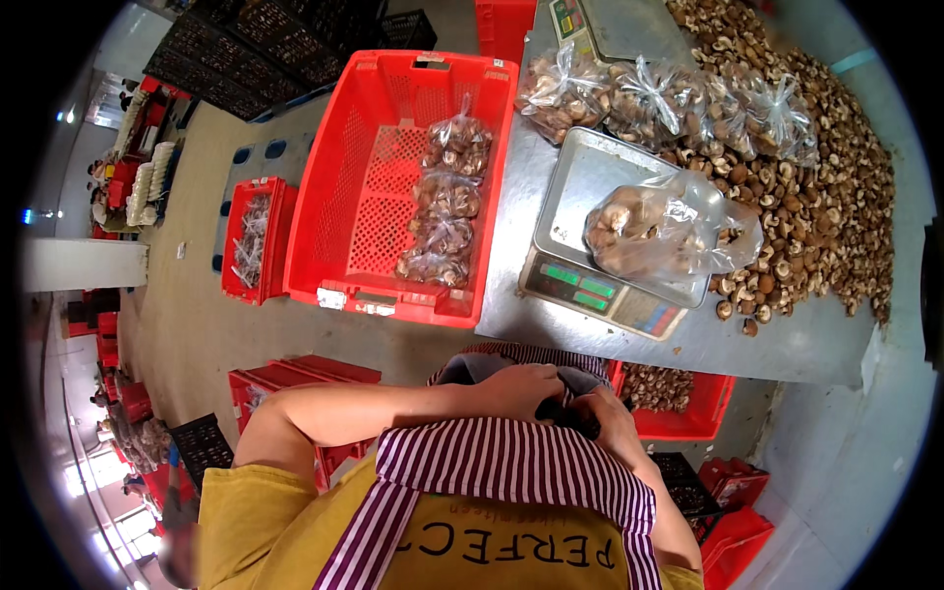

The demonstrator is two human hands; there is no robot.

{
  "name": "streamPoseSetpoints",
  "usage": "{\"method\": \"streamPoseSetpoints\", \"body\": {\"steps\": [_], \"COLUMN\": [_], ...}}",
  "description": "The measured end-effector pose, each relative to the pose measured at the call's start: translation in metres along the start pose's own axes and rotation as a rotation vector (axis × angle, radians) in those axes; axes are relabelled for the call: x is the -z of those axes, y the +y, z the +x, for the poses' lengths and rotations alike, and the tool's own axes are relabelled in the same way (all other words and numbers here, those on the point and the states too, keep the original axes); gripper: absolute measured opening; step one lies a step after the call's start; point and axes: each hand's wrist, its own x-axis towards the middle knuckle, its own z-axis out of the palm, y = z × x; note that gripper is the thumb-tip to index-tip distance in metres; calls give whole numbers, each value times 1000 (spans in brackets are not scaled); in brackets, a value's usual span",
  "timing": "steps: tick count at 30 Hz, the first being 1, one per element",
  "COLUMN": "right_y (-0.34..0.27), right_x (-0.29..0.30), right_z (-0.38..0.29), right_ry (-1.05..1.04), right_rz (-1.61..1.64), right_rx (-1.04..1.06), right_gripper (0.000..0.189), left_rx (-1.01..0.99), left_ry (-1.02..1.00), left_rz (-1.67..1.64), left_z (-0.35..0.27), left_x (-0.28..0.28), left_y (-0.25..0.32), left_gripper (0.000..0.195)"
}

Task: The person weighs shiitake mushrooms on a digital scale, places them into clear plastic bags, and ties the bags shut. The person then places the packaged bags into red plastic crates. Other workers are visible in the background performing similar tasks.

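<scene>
Both of my hands are at my waist, by the striped apron. My left hand has its fingers bent inward against grey cloth at the apron. Close to its right, my right hand curls beside a small dark thing, whose kind I cannot make out. The apron and the hands themselves hide most fingertips, so a firm hold on anything is not visible. Beyond my hands, a clear plastic bag of mushrooms lies on the metal pan of a digital scale.
A large red crate left of the metal table holds several bagged mushrooms. Tied bags line the table beside a loose mushroom heap. Another red crate stands below the table edge. Smaller crates are further left.
</scene>
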Motion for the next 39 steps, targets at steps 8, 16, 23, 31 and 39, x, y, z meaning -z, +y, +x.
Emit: {"method": "streamPoseSetpoints", "body": {"steps": [8,16,23,31,39], "right_y": [0,137,43,16,-11], "right_x": [-3,-42,-6,15,35], "right_z": [8,20,91,125,143], "right_ry": [-28,-83,-78,-48,-39], "right_rz": [9,105,119,105,80], "right_rx": [3,61,-57,-13,29], "right_gripper": [33,18,18,18,17], "left_rx": [60,-153,-78,-59,-22], "left_ry": [-55,5,-42,-4,76], "left_rz": [45,-100,-208,-233,-240], "left_z": [3,19,37,36,23], "left_x": [3,-26,-13,10,24], "left_y": [-3,-32,-23,-35,-41], "left_gripper": [37,32,31,31,30]}}
